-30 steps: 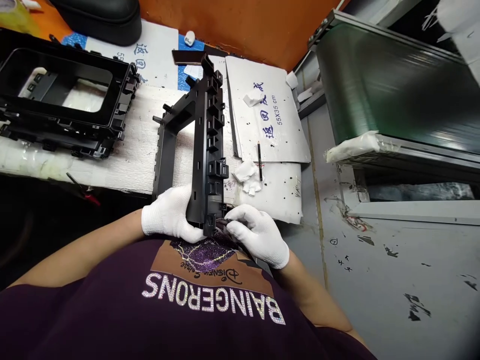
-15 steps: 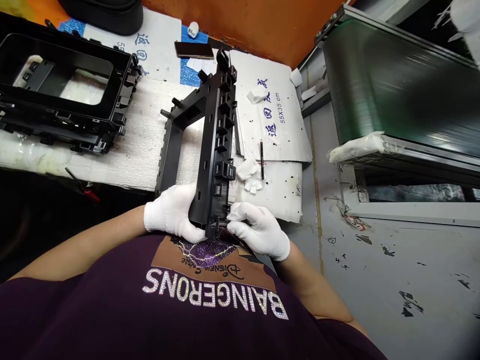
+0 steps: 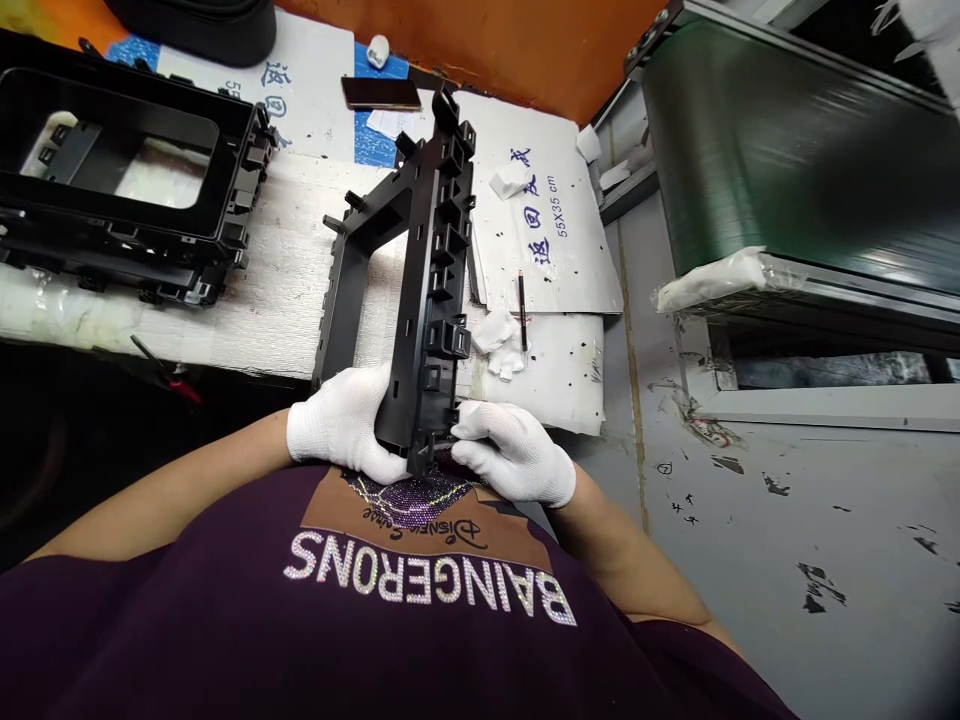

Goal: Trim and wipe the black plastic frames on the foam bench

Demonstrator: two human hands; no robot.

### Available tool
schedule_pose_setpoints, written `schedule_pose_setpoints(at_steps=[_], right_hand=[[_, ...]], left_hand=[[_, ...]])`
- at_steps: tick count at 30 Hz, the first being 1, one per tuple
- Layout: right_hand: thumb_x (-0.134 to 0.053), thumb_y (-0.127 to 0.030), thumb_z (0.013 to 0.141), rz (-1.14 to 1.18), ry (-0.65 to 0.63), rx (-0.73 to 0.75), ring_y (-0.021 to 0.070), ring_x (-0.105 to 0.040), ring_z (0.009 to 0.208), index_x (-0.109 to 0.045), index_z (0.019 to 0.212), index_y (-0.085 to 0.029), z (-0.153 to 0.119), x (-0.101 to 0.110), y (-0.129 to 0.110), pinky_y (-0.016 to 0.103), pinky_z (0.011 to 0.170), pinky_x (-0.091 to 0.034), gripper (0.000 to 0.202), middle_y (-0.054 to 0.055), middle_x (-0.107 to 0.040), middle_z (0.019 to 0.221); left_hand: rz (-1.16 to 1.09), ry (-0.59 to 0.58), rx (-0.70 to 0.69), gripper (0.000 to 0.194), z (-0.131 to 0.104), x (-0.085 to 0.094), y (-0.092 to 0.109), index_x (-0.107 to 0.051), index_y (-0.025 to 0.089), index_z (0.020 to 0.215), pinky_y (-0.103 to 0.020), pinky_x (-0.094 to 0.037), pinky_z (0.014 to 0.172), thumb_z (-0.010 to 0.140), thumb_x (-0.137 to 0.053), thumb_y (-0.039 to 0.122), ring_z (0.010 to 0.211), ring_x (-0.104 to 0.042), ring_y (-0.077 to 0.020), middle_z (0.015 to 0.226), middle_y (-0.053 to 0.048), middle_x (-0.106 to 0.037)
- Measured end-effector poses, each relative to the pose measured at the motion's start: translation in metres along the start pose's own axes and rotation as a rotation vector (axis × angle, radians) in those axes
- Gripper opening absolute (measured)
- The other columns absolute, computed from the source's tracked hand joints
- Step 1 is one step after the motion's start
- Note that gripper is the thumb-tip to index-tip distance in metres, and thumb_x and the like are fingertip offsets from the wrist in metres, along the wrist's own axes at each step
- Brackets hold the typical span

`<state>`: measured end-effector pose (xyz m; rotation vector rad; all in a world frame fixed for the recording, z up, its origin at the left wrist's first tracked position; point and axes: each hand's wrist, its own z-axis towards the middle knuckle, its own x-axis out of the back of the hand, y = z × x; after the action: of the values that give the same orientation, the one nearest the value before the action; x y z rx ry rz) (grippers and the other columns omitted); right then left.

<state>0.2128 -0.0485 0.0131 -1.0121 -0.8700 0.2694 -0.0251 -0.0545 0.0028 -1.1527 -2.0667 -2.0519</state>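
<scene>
A black plastic frame [image 3: 412,290] with clips along its side is tilted up on edge in front of my body. My left hand [image 3: 349,425], in a white knit glove, is closed round its near left end, the thumb along the bottom. Close against the near right corner is my gloved right hand [image 3: 514,452], its thumb and fingers pinched together beside the clips. Whatever is between those fingertips is too small or hidden to name.
More black plastic frames [image 3: 161,220] lie stacked on the padded bench at the left. A phone [image 3: 382,94], crumpled white scraps [image 3: 499,335] and a dark pencil [image 3: 523,310] lie beyond the held frame. A green conveyor belt [image 3: 750,170] stands at the right.
The held frame has tipped very slightly. My right hand stays pinched at its corner, and my left hand keeps its hold. The whole view has shifted a little.
</scene>
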Motion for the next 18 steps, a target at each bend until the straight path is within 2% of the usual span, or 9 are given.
schedule_pose_setpoints(at_steps=[4, 7, 11, 15, 18], right_hand=[[-0.059, -0.027, 0.098, 0.03, 0.113, -0.014, 0.0147, -0.059, 0.069, -0.052, 0.087, -0.025, -0.0042, -0.0014, -0.0016, 0.028, 0.063, -0.051, 0.013, 0.002, -0.062, 0.081], [-0.059, -0.031, 0.099, 0.089, 0.103, -0.078, 0.0145, -0.061, 0.071, -0.053, 0.086, -0.024, -0.0066, -0.0009, -0.0035, 0.029, 0.064, -0.053, 0.016, 0.003, -0.064, 0.084], [-0.059, -0.037, 0.1, 0.138, 0.101, -0.132, 0.0139, -0.061, 0.069, -0.054, 0.085, -0.023, -0.0068, -0.0021, -0.0027, 0.028, 0.063, -0.053, 0.02, 0.002, -0.062, 0.08], [-0.065, -0.025, 0.095, 0.073, 0.125, -0.033, 0.0137, -0.062, 0.071, -0.052, 0.088, -0.025, -0.0046, -0.0024, -0.0015, 0.026, 0.063, -0.053, 0.015, 0.0, -0.062, 0.08], [-0.066, -0.014, 0.092, -0.029, 0.136, 0.048, 0.0127, -0.061, 0.071, -0.05, 0.089, -0.026, -0.004, -0.0013, -0.0026, 0.024, 0.062, -0.052, 0.02, 0.0, -0.063, 0.083]], left_hand=[[-0.005, 0.016, -0.015, 0.049, -0.0002, 0.0007, -0.0021, -0.051, 0.025, 0.091, -0.034, -0.055, 0.066, 0.054, -0.076, 0.046, 0.072, -0.068, -0.0234, 0.08, 0.003, -0.068], [0.002, -0.009, 0.003, 0.054, -0.0004, 0.0003, -0.0044, -0.053, 0.024, 0.098, -0.034, -0.057, 0.069, 0.055, -0.077, 0.047, 0.077, -0.071, -0.0242, 0.086, 0.001, -0.071], [0.008, -0.009, 0.002, 0.053, 0.0008, 0.0004, -0.0034, -0.053, 0.024, 0.096, -0.035, -0.057, 0.068, 0.055, -0.075, 0.048, 0.076, -0.071, -0.0243, 0.085, 0.001, -0.071], [-0.009, 0.014, -0.002, 0.048, 0.0022, 0.0006, -0.0019, -0.051, 0.025, 0.089, -0.035, -0.055, 0.063, 0.054, -0.075, 0.048, 0.069, -0.069, -0.0235, 0.077, 0.003, -0.068], [-0.013, 0.019, -0.016, 0.048, 0.0025, 0.0005, -0.0034, -0.049, 0.026, 0.09, -0.035, -0.055, 0.064, 0.055, -0.075, 0.047, 0.07, -0.069, -0.0237, 0.078, 0.002, -0.068]])
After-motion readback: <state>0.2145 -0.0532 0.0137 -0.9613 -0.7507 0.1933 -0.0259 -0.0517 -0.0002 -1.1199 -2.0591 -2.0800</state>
